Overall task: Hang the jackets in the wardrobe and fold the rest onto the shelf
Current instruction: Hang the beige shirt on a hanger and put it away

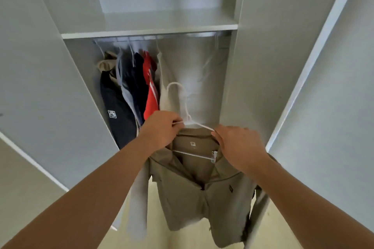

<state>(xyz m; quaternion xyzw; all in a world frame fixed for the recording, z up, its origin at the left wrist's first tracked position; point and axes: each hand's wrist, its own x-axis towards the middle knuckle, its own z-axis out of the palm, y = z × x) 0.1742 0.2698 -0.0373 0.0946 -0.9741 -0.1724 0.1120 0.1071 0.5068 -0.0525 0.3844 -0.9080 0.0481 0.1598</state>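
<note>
A khaki jacket (194,194) hangs on a white plastic hanger (183,103) in front of the open wardrobe. My left hand (162,129) pinches the hanger's left arm together with the jacket's collar. My right hand (240,145) grips the jacket's right shoulder over the hanger's other arm. The hanger's hook points up toward the metal rail (162,37) and is well below it. Several garments hang at the rail's left: a dark navy jacket (118,115), a red one (150,97) and a cream one (166,91).
A white shelf (149,31) sits just above the rail. Empty white hangers (212,60) hang at the rail's right end. Wardrobe doors stand open on the left (40,87) and right (323,66). The rail between the cream garment and the empty hangers is bare.
</note>
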